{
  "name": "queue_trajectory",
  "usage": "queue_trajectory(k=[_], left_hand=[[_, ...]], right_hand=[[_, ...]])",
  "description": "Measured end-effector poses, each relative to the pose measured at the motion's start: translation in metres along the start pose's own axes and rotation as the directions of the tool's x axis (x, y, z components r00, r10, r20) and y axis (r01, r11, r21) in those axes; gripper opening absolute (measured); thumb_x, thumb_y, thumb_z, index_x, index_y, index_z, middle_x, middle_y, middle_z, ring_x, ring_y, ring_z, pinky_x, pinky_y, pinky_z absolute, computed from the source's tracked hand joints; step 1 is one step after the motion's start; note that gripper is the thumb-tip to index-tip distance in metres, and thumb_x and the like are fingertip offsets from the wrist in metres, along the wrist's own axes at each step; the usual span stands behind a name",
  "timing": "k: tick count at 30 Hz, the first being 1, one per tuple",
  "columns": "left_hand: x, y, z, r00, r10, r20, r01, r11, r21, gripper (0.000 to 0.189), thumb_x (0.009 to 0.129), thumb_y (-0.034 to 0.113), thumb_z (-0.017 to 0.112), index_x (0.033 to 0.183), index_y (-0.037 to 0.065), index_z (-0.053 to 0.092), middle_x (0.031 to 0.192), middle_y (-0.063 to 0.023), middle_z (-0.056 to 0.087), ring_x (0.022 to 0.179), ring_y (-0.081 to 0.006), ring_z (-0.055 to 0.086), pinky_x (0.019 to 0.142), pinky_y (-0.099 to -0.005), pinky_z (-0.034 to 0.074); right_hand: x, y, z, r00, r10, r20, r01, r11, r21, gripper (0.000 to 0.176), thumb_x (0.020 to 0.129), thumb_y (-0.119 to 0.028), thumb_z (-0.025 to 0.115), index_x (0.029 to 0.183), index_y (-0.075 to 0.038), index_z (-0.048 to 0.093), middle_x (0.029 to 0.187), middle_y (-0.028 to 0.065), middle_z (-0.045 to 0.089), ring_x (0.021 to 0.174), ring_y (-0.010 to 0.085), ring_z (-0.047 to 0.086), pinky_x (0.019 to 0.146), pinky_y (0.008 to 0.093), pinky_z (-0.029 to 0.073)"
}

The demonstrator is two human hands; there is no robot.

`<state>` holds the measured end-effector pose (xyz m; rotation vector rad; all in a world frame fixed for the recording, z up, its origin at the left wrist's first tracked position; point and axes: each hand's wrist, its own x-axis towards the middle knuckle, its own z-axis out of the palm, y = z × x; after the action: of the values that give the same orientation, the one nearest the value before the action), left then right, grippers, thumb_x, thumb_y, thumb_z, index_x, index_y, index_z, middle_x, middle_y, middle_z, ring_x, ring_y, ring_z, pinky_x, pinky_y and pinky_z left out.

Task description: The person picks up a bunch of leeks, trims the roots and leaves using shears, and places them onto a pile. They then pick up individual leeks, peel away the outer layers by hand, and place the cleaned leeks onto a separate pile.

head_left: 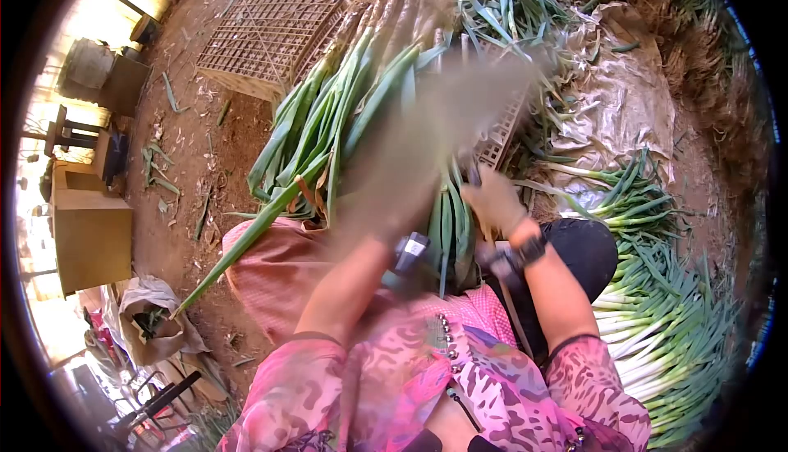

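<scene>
Big bunch of green onions (pixel 345 116) across the lap, on a pink cloth (pixel 271 267). Pale root ends far away at the top, long green leaves pointing down toward the body.

Left hand (pixel 414 157) up over the middle of the bunch, right in front of it. All blurry, so no telling if open or closed, or touching the onions or not.

Right hand (pixel 495 199) just beside the bunch, at its right edge, down near the leaf ends. Fingers curled in tight, with something small and dark poking out on top; too small to tell what. Dark band (pixel 532 248) on that wrist.

Under the far end of the bunch, a white crate (pixel 502 136). A flat crate (pixel 271 34) on the dirt at the top left. A pile of loose onions (pixel 657 321) on the ground by the right arm, well apart from both hands. Brown box (pixel 90 239) far off on the left.
</scene>
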<state>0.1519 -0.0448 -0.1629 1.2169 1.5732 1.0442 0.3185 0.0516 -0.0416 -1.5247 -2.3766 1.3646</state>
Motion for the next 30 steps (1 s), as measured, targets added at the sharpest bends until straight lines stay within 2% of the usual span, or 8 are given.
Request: queue_trajectory(k=[2, 5, 8, 13, 14, 19, 27, 30], left_hand=[[0.008, 0.005, -0.002, 0.999, -0.036, 0.015, 0.034, 0.996, 0.078, 0.046, 0.111, 0.037, 0.034, 0.128, 0.002, 0.060, 0.108, -0.0077, 0.069, 0.098, -0.0182, 0.068, 0.086, -0.0338, 0.055], [0.020, 0.006, -0.003, 0.912, -0.312, 0.265, 0.389, 0.459, -0.798, 0.049, 0.111, 0.040, 0.032, 0.129, 0.004, 0.060, 0.108, -0.0081, 0.070, 0.098, -0.0169, 0.068, 0.086, -0.0338, 0.056], [0.014, 0.074, -0.006, 0.907, -0.289, 0.305, 0.401, 0.377, -0.835, 0.052, 0.109, 0.047, 0.035, 0.127, 0.005, 0.061, 0.108, -0.0072, 0.070, 0.093, -0.0161, 0.068, 0.086, -0.0300, 0.057], [-0.008, 0.064, 0.022, 0.945, -0.132, 0.299, 0.301, 0.710, -0.636, 0.056, 0.106, 0.050, 0.044, 0.135, 0.004, 0.057, 0.112, -0.0050, 0.068, 0.101, -0.0109, 0.062, 0.096, -0.0283, 0.050], [-0.011, 0.061, 0.027, 0.921, -0.209, 0.328, 0.387, 0.589, -0.710, 0.050, 0.106, 0.047, 0.046, 0.121, 0.003, 0.064, 0.100, -0.0029, 0.069, 0.090, -0.0126, 0.063, 0.089, -0.0291, 0.050], [0.002, 0.064, 0.003, 0.862, -0.407, 0.303, 0.475, 0.858, -0.196, 0.061, 0.102, 0.051, 0.052, 0.124, -0.004, 0.064, 0.112, -0.0073, 0.070, 0.105, -0.0139, 0.060, 0.095, -0.0304, 0.047], [0.005, 0.053, -0.002, 0.936, -0.294, 0.192, 0.336, 0.909, -0.248, 0.056, 0.105, 0.045, 0.049, 0.126, -0.005, 0.063, 0.116, -0.0111, 0.070, 0.110, -0.0154, 0.061, 0.100, -0.0307, 0.045], [0.005, 0.034, -0.007, 0.888, -0.300, 0.348, 0.458, 0.645, -0.611, 0.052, 0.107, 0.046, 0.043, 0.131, 0.004, 0.062, 0.101, -0.0036, 0.070, 0.088, -0.0114, 0.064, 0.083, -0.0280, 0.053]], right_hand=[[-0.056, 0.012, 0.007, 0.998, -0.062, 0.012, 0.061, 0.998, 0.005, 0.038, 0.082, -0.029, 0.065, 0.110, -0.006, 0.061, 0.092, 0.0227, 0.069, 0.090, 0.0427, 0.066, 0.080, 0.0478, 0.052], [-0.121, 0.020, 0.013, 0.997, -0.059, 0.044, 0.060, 0.998, -0.026, 0.041, 0.085, -0.028, 0.063, 0.118, -0.006, 0.056, 0.102, 0.0254, 0.067, 0.097, 0.0456, 0.063, 0.085, 0.0512, 0.050], [-0.137, 0.028, 0.007, 1.000, -0.004, 0.023, 0.004, 1.000, 0.013, 0.039, 0.086, -0.029, 0.063, 0.116, -0.006, 0.057, 0.101, 0.0253, 0.066, 0.095, 0.0455, 0.063, 0.082, 0.0510, 0.050], [-0.116, 0.041, 0.007, 0.968, 0.024, -0.250, 0.005, 0.993, 0.116, 0.032, 0.085, -0.023, 0.065, 0.110, -0.004, 0.059, 0.091, 0.0234, 0.067, 0.089, 0.0450, 0.065, 0.076, 0.0499, 0.050], [-0.111, 0.035, 0.000, 0.971, 0.080, -0.226, -0.044, 0.986, 0.162, 0.031, 0.084, -0.022, 0.066, 0.108, -0.003, 0.060, 0.087, 0.0224, 0.067, 0.087, 0.0448, 0.065, 0.075, 0.0496, 0.051], [-0.068, 0.027, -0.011, 0.989, -0.018, -0.146, 0.008, 0.998, -0.069, 0.038, 0.083, -0.028, 0.069, 0.108, -0.001, 0.060, 0.096, 0.0248, 0.068, 0.093, 0.0434, 0.066, 0.082, 0.0484, 0.052], [0.071, 0.011, -0.007, 0.987, 0.049, -0.153, -0.111, 0.898, -0.426, 0.052, 0.085, -0.042, 0.066, 0.114, 0.000, 0.061, 0.107, 0.0236, 0.070, 0.104, 0.0385, 0.068, 0.094, 0.0449, 0.052], [0.081, 0.009, -0.007, 0.991, -0.014, -0.134, -0.054, 0.868, -0.494, 0.053, 0.085, -0.042, 0.065, 0.115, 0.002, 0.060, 0.110, 0.0263, 0.069, 0.105, 0.0389, 0.068, 0.093, 0.0450, 0.053]])
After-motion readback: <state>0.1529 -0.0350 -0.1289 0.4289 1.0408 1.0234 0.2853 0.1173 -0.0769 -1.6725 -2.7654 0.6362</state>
